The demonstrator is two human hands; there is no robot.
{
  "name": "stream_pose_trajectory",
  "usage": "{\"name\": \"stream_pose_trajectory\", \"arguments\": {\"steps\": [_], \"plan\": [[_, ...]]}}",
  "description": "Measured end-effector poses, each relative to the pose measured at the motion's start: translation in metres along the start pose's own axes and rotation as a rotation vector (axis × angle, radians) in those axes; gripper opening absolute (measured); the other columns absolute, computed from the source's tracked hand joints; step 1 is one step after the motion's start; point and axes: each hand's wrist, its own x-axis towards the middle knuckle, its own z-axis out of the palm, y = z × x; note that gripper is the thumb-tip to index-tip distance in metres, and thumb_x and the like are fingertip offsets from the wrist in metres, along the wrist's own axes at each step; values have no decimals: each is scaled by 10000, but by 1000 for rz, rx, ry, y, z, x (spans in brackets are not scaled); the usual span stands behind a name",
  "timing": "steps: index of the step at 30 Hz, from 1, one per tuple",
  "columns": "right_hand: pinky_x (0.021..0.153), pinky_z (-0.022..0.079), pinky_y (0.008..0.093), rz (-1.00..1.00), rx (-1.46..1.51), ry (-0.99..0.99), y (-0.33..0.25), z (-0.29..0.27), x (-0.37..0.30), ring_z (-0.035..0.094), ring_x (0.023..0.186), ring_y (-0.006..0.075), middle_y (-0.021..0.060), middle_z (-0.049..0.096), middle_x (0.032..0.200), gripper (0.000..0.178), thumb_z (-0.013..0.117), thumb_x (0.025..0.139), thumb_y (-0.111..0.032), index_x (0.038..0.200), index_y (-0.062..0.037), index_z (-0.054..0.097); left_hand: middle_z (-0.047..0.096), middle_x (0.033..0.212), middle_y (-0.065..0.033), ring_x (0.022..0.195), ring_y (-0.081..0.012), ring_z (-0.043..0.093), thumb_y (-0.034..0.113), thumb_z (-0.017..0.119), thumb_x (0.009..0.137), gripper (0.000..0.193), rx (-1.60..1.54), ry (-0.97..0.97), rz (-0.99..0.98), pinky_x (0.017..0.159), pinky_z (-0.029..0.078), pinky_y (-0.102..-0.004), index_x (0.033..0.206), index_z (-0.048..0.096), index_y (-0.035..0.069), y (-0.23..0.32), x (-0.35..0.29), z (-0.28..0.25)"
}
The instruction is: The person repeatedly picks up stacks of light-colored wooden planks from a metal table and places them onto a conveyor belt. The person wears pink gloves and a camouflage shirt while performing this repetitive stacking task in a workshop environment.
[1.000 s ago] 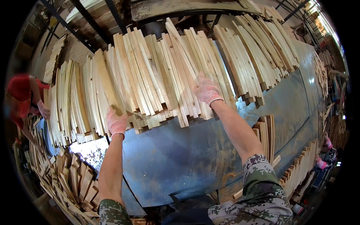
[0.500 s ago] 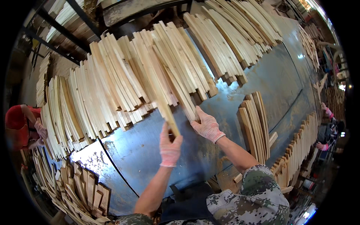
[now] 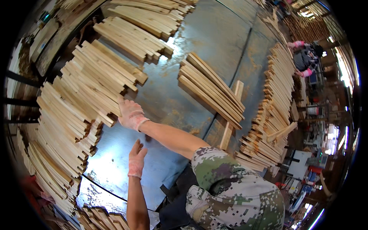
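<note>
A long bank of pale wooden slats lies fanned across the left side of a blue-grey metal table. My right hand, in a pink knit glove, lies flat against the near ends of some of those slats and grips none of them. My left hand, gloved the same way, hovers just below it over bare metal, fingers straight and holding nothing. Both camouflage-sleeved arms come in from the lower edge.
A small separate stack of slats rests mid-table on a cross piece. A taller stack lines the table's right edge. Another person with pink sleeves works at the far right. More slats lie at the bottom left.
The view has swung right. My left hand has let go of the slat it held and dropped back. My right hand has moved left onto the slat ends.
</note>
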Motion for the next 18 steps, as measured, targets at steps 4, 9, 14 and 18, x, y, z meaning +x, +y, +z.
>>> {"name": "stream_pose_trajectory", "arguments": {"steps": [4,9,14,18], "plan": [[1115,486,497,10,157,111,94,-13,-123,598,1289,438,281,621,1376,876,783,874,-314,1584,-32,354,490,1592,-307,1475,-368,508,82,670,978,705,-38,45,-69,1214,426,-423,1596,392,-111,-58,-51,-9],[1047,514,532,122,-20,205,234,-35,-260,621,1194,472,300,640,1262,915,814,827,-320,1574,-33,370,574,1521,-287,1413,-359,571,110,715,981,687,-39,54,-184,1181,467,-433,1586,442,-67,-135,-90,-9],[1244,349,463,333,-225,277,348,-44,-316,444,1457,446,269,501,1569,951,796,868,-307,1633,29,341,646,1458,-248,1349,-301,629,239,725,965,697,144,-6,-126,1140,493,-382,1558,497,-50,-116,-91,-2],[1141,419,527,564,-447,245,348,-51,-308,505,1352,439,222,557,1419,939,846,842,-316,1610,-26,391,579,1538,-263,1450,-330,551,261,719,979,715,128,27,-97,1203,425,-400,1579,467,-34,-89,-64,-30]]}}
